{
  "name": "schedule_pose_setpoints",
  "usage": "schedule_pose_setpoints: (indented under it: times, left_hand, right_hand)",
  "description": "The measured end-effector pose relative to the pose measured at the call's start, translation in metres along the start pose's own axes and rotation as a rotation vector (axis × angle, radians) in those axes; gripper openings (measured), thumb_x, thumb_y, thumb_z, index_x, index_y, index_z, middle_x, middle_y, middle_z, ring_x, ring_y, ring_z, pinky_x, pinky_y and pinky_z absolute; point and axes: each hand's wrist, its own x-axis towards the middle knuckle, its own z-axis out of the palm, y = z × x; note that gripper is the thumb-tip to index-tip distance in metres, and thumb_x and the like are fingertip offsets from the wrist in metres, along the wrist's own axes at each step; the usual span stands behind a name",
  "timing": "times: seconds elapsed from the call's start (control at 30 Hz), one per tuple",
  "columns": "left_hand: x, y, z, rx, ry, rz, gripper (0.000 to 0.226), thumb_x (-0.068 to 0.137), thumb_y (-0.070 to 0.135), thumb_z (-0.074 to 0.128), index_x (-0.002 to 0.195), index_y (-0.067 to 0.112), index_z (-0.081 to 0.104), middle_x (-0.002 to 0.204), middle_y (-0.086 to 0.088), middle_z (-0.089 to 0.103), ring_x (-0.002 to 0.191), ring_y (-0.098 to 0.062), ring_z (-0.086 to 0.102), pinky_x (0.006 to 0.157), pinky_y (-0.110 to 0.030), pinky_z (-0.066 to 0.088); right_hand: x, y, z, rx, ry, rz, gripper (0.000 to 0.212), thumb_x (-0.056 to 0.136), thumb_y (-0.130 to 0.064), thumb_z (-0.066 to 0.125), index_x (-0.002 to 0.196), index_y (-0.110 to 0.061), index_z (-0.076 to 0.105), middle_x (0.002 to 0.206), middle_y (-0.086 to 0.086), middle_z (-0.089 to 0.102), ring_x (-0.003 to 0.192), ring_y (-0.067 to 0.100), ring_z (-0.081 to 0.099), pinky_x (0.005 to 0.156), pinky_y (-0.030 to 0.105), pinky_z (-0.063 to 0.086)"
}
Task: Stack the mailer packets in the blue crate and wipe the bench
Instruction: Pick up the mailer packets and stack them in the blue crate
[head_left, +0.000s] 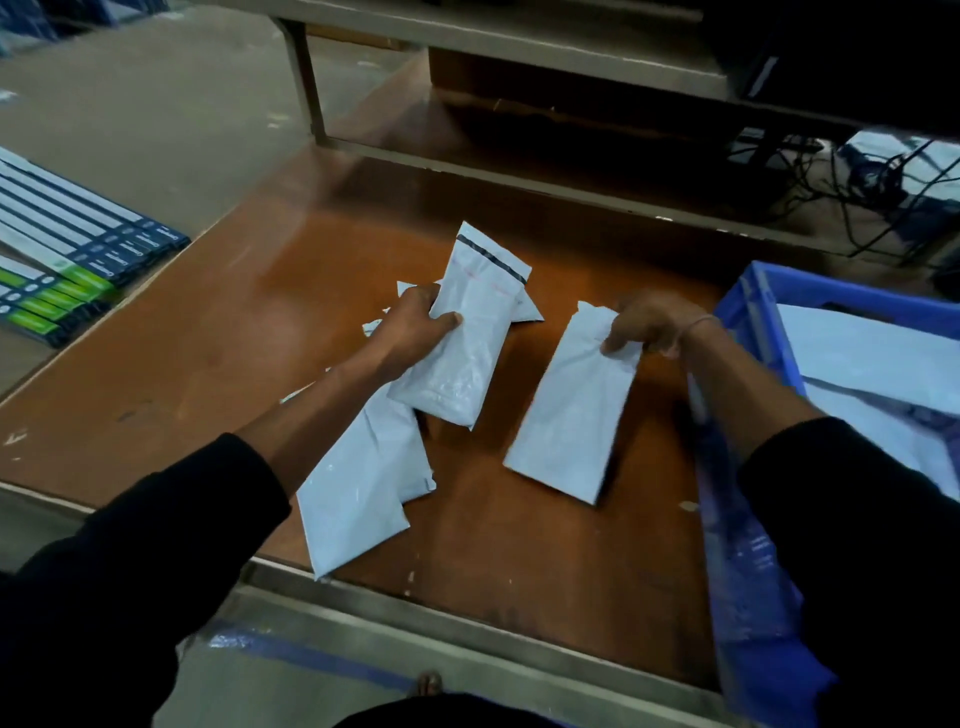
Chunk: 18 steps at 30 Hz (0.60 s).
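Note:
My left hand (415, 325) grips a white mailer packet (467, 353) with a dark seal strip, lifted above the brown bench (218, 332). My right hand (649, 322) pinches the top of a second white packet (571, 415), which hangs tilted over the bench. Under my left forearm lie more white packets (358, 488), overlapping near the front edge, and another packet corner (527, 309) shows behind the held one. The blue crate (753, 312) stands at the right edge of the bench with white packets (872, 358) inside.
A blue plastic bag (748, 597) hangs at the crate's near side. Flat blue and green boxes (67, 249) are stacked on the floor at left. A metal shelf frame (467, 161) crosses the bench's far side, with cables (872, 192) behind at right.

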Motion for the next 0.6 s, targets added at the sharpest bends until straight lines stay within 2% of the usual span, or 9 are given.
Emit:
schedule_pose_setpoints:
  times: [0.07,0.1,0.17,0.27,0.33,0.43,0.53,0.6]
  left_hand:
    - [-0.003,0.011,0.011,0.010,-0.011,0.027,0.040,0.102,0.035,0.058,0.138,0.019,0.053,0.127,0.002,0.063,0.104,-0.016,0.061,0.086,-0.033,0.049]
    - [-0.005,0.018,0.017,0.009,-0.027,0.037,0.037,0.103,0.034,0.056,0.137,0.019,0.054,0.124,0.004,0.064,0.104,-0.016,0.062,0.085,-0.032,0.049]
    - [-0.010,0.030,0.030,-0.043,-0.106,0.029,0.029,0.104,0.034,0.055,0.130,0.021,0.058,0.118,0.009,0.066,0.107,-0.018,0.066,0.083,-0.030,0.053]
    - [-0.019,0.048,0.052,-0.149,-0.219,0.011,0.024,0.102,0.036,0.058,0.123,0.026,0.065,0.119,0.007,0.071,0.110,-0.019,0.069,0.097,-0.042,0.056]
    - [-0.026,0.061,0.064,-0.194,-0.252,0.016,0.026,0.100,0.038,0.060,0.122,0.026,0.067,0.118,0.005,0.072,0.107,-0.018,0.071,0.100,-0.045,0.056]
    - [-0.036,0.079,0.075,-0.259,-0.283,-0.009,0.030,0.102,0.043,0.057,0.124,0.026,0.066,0.120,0.002,0.073,0.108,-0.020,0.072,0.101,-0.047,0.056]
    - [-0.049,0.094,0.082,-0.306,-0.374,-0.009,0.041,0.100,0.057,0.048,0.124,0.028,0.064,0.118,0.003,0.074,0.107,-0.020,0.073,0.092,-0.038,0.060]
    - [-0.056,0.104,0.088,-0.213,-0.423,0.059,0.029,0.100,0.051,0.053,0.121,0.035,0.061,0.110,0.010,0.075,0.101,-0.014,0.075,0.079,-0.029,0.061]
  right_hand:
    - [-0.019,0.011,-0.029,0.026,-0.137,-0.107,0.025,0.081,-0.011,0.080,0.104,-0.012,0.072,0.109,0.010,0.072,0.095,0.025,0.067,0.077,0.033,0.058]
    - [-0.027,0.016,-0.039,0.059,-0.183,-0.175,0.025,0.079,-0.013,0.081,0.103,-0.015,0.073,0.105,0.006,0.074,0.093,0.021,0.068,0.075,0.030,0.056]
    - [-0.039,0.024,-0.048,0.213,-0.210,-0.296,0.035,0.077,-0.016,0.081,0.111,-0.013,0.073,0.107,0.004,0.076,0.096,0.018,0.071,0.081,0.029,0.057]
    - [-0.047,0.033,-0.044,0.393,-0.092,-0.367,0.036,0.079,-0.014,0.081,0.114,-0.011,0.073,0.106,0.002,0.077,0.099,0.016,0.073,0.083,0.029,0.057]
    - [-0.045,0.039,-0.040,0.412,0.024,-0.402,0.032,0.077,-0.015,0.084,0.107,-0.011,0.076,0.102,0.002,0.078,0.096,0.017,0.073,0.088,0.034,0.057]
    - [-0.050,0.052,-0.042,0.452,0.077,-0.425,0.040,0.072,-0.020,0.088,0.108,-0.009,0.075,0.104,0.004,0.077,0.098,0.022,0.074,0.094,0.043,0.057]
    - [-0.063,0.067,-0.048,0.482,0.088,-0.408,0.040,0.074,-0.017,0.087,0.111,-0.009,0.074,0.105,0.003,0.077,0.099,0.020,0.073,0.097,0.043,0.056]
    - [-0.071,0.078,-0.053,0.489,0.130,-0.396,0.043,0.070,-0.021,0.088,0.109,-0.010,0.074,0.104,0.003,0.077,0.099,0.020,0.073,0.097,0.045,0.056]
